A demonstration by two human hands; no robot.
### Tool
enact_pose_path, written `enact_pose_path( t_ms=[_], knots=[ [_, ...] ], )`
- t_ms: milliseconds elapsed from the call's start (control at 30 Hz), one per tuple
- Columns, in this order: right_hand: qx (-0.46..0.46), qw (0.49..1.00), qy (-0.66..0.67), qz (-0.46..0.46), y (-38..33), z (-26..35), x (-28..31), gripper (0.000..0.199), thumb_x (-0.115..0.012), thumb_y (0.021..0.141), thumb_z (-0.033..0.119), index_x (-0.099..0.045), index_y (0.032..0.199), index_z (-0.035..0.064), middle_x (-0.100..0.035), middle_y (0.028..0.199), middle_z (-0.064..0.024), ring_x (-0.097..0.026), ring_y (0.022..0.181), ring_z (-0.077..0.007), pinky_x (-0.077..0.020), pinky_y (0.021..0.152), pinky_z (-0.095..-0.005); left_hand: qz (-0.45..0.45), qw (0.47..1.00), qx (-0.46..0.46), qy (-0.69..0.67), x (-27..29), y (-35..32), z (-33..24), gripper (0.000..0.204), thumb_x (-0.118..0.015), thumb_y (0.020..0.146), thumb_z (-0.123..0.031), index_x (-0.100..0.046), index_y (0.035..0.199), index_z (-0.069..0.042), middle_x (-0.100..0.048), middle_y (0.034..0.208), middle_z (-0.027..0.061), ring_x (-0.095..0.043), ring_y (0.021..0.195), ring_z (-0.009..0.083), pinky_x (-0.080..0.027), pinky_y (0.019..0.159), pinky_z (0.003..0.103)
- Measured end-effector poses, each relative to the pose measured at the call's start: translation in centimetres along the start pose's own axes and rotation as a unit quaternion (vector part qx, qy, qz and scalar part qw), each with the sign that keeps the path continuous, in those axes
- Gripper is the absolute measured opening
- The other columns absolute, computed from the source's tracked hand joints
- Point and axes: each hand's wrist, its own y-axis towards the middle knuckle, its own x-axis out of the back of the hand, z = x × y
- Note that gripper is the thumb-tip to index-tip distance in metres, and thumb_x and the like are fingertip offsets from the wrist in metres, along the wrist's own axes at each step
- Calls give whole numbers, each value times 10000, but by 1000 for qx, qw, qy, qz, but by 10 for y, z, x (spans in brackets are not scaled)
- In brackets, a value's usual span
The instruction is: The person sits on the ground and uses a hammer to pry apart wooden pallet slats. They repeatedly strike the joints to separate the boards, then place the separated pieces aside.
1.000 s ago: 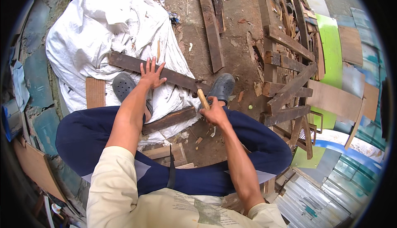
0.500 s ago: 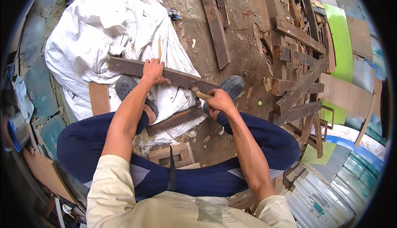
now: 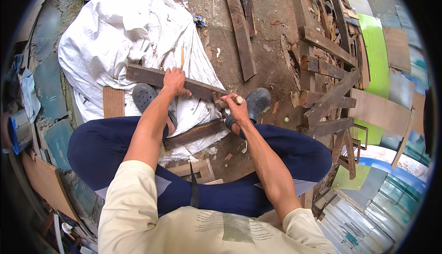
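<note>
A dark wooden beam (image 3: 200,88) lies slantwise in front of me, its left part over the white sheet. My left hand (image 3: 174,83) is closed over the beam's middle, with the thumb stretched along it toward the right. Near the beam's right end, my right hand (image 3: 238,109) is wrapped round a wooden-handled tool (image 3: 238,100). The round butt of its handle points up out of the fist; the working end is hidden. A thin pale strip of wood (image 3: 183,57) shows just beyond my left hand.
The crumpled white sheet (image 3: 115,28) covers the ground at left. A short timber (image 3: 198,133) lies between my feet, close to a pale wooden frame (image 3: 202,169). Long planks (image 3: 239,33) lie ahead; a stack of old timber frames (image 3: 329,97) stands at right.
My right hand has turned, swinging the tool's handle from pointing left to pointing up and right. My left hand keeps its hold on the beam. The view has shifted slightly.
</note>
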Motion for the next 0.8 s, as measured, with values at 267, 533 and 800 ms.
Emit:
enact_pose_path(
  t_ms=[267, 533, 800],
  knots=[
    [-38, 996, 57, -63, -14, 11, -4, 257, -666, 891, 140, -572, 677, 32, -631, 690, -37, -643, 697, -164, -493, 716, -291, -218, 966, -101, 99, -36, 17, 1, 492, -825, 677, -294, -585, 1063, -104, -571, 1052, 54, -547, 1092, 220, -427, 887, 379],
    [-22, 991, 21, -129, -34, -10, -46, 236, -633, 892, 172, -638, 735, -3, -676, 748, -49, -615, 730, -128, -489, 757, -298, -138, 971, -152, 126, -20, 30, 4, 581, -862, 651, -344, -544, 1092, -140, -558, 1059, 32, -537, 1096, 200, -414, 894, 361],
    [43, 981, 70, -176, -42, -14, -71, 225, -622, 917, 149, -608, 752, -3, -611, 680, -8, -537, 665, -82, -441, 635, -263, -141, 971, -148, 124, -19, 32, 2, 477, -824, 691, -277, -564, 1063, -132, -556, 1060, 22, -534, 1087, 183, -401, 913, 351]
  ],
)
